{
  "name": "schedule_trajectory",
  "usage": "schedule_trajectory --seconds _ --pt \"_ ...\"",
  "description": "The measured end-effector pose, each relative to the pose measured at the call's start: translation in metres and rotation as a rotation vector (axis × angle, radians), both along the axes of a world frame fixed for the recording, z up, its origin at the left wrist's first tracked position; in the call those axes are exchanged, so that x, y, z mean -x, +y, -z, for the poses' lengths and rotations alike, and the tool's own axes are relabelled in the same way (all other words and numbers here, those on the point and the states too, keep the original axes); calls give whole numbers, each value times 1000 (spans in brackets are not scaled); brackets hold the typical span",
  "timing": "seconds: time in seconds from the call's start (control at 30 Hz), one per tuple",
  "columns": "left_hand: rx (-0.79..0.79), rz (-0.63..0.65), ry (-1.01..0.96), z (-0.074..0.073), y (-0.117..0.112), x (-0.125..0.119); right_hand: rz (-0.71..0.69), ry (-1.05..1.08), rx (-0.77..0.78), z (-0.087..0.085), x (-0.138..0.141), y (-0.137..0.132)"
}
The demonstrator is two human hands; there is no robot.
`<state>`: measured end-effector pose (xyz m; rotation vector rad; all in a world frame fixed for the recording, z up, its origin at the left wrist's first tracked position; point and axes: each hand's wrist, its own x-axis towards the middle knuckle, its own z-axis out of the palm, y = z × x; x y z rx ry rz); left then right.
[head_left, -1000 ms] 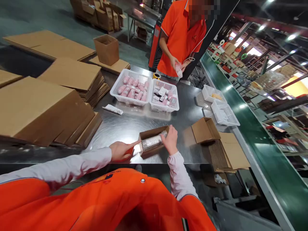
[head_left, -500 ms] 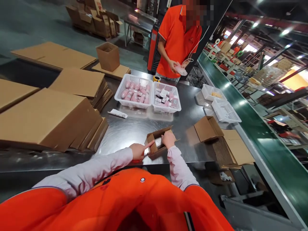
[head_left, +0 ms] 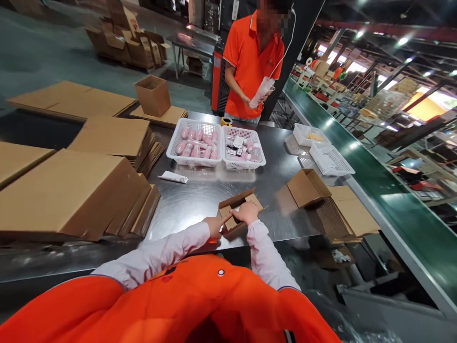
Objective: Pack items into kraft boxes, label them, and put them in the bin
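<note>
A small open cardboard box (head_left: 233, 196) rests on the steel table in front of me, its flaps up. At its near left end is my left hand (head_left: 214, 227), fingers closed on the box's edge and the index finger pointing across it. My right hand (head_left: 247, 213) reaches into the opening from the right, fingers curled and thumb toward my left fingertips. Beneath that hand only a sliver of a pale item shows inside the box; what the right fingers hold is hidden.
Beyond the box stand a white basket of pink bottles (head_left: 196, 150) and another with mixed packs (head_left: 244, 151). A white packet (head_left: 173, 177) lies left. Flat cardboard stacks (head_left: 64, 190) flank me. A co-worker (head_left: 250, 62) holds a pale pouch; a green conveyor (head_left: 385, 186) runs right.
My right hand has shifted left over the box, covering the silvery item seen before. My left hand has moved slightly right. The co-worker has raised the pouch to a tilt.
</note>
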<state>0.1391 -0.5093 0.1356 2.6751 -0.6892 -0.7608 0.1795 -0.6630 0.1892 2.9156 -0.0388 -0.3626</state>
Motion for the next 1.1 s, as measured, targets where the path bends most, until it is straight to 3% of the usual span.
schedule_trajectory --seconds 0.27,0.57,1.1 --pt "10 -15 0 0 -1 0 -8 -12 -46 -10 0 5" --pt "57 -19 -9 7 0 -2 -2 -25 -34 -9 2 4" --pt "60 -14 -18 7 2 -1 -21 -25 -17 -10 3 3"
